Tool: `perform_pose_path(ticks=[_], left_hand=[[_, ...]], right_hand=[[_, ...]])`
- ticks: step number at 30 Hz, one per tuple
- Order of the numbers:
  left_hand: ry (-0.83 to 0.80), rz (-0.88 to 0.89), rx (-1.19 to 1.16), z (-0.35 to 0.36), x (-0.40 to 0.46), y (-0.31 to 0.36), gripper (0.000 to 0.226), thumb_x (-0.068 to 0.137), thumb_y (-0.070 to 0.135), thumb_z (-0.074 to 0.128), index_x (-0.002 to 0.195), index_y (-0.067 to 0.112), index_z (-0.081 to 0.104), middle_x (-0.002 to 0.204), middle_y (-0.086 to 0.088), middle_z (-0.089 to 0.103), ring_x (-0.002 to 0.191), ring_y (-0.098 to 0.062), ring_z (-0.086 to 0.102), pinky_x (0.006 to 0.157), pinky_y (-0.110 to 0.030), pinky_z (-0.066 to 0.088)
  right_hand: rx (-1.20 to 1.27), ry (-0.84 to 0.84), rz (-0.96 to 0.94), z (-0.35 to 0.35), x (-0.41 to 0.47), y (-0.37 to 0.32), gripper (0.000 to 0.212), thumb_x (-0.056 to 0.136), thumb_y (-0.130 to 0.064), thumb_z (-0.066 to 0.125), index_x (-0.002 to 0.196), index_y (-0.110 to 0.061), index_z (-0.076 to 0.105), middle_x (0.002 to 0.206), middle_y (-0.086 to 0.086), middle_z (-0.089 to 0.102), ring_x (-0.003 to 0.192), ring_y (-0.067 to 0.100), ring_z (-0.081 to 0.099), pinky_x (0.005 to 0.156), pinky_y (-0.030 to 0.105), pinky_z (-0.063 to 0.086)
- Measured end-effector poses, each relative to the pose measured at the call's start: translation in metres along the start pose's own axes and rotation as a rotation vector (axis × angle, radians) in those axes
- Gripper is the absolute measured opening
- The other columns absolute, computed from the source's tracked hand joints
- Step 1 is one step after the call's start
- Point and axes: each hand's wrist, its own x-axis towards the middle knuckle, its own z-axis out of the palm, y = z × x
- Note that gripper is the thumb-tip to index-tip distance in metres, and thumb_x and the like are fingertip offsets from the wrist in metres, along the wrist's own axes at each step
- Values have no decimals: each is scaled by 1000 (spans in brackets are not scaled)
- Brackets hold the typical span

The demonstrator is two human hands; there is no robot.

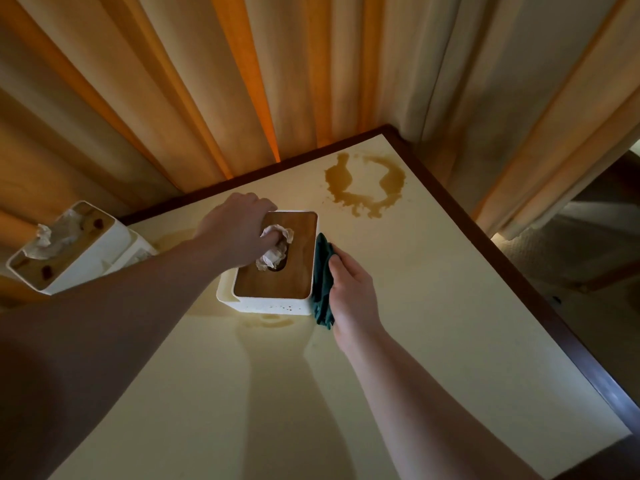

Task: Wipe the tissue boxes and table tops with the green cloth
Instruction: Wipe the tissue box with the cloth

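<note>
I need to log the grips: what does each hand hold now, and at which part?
Right hand grips the bunched dark green cloth against the white wooden-lidded tissue box's side. Left hand holds its lid's far-left corner.

A cream table (433, 306) with a dark brown rim fills most of the view, its far corner pointing toward the orange curtains. Near that far corner lies a brown ring-shaped spill (367, 188) with ragged edges. A white tissue box (277, 299) with a wooden lid stands toward the middle of the far left edge; small brown specks dot its near wall. A fainter brown smear (272, 322) marks the top just in front of the box. At the left edge a second tissue box (86, 261) stands tilted, seemingly on another surface.
</note>
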Motion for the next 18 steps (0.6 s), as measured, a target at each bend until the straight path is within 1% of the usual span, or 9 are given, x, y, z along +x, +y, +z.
perform_pose_path(ticks=[3, 6, 8, 10, 12, 15, 18], left_hand=[[-35, -40, 37, -9, 3, -7, 50, 86, 59, 64, 125, 28, 64, 115, 1, 67, 109, -23, 59, 85, -46, 55], [-56, -96, -9, -11, -1, -12, 44, 83, 63, 67, 112, 30, 66, 100, 4, 69, 94, -20, 61, 79, -44, 56], [-43, -115, -85, -13, -5, -15, 38, 83, 61, 70, 108, 32, 68, 100, 6, 72, 90, -17, 63, 79, -43, 58], [-24, -78, -137, -17, -7, -17, 30, 89, 54, 70, 109, 32, 70, 108, 8, 73, 97, -15, 65, 85, -40, 57], [-47, 1, -165, -25, -7, -16, 27, 96, 45, 66, 116, 29, 71, 120, 8, 70, 110, -13, 62, 91, -34, 50], [-159, 94, -187, -41, -5, -12, 33, 99, 43, 62, 129, 31, 66, 134, 8, 62, 122, -12, 54, 97, -31, 40], [-215, 120, -178, -52, -1, -11, 42, 97, 42, 65, 138, 33, 59, 141, 8, 55, 128, -12, 48, 97, -27, 34]], right_hand=[[25, 57, 55, -7, 7, 0, 29, 108, -22, 50, 111, -31, 77, 108, -6, 79, 105, 19, 74, 102, 50, 57], [63, 92, 102, -13, 9, -1, 28, 108, -21, 51, 111, -28, 77, 107, -4, 79, 104, 20, 74, 100, 50, 57], [91, 99, 131, -15, 10, -1, 28, 108, -20, 50, 111, -26, 77, 107, -2, 79, 104, 23, 75, 100, 51, 57], [104, 102, 147, -16, 11, 0, 29, 108, -20, 49, 111, -25, 77, 108, 0, 79, 104, 24, 75, 100, 52, 57], [103, 100, 149, -16, 10, 1, 29, 109, -19, 49, 111, -25, 77, 108, 1, 79, 104, 25, 75, 99, 52, 57], [97, 90, 137, -15, 9, 2, 28, 108, -19, 50, 109, -25, 77, 106, 0, 79, 102, 24, 75, 98, 52, 58], [80, 86, 123, -13, 8, 3, 28, 108, -19, 50, 107, -25, 77, 104, 0, 79, 101, 24, 76, 97, 51, 59]])
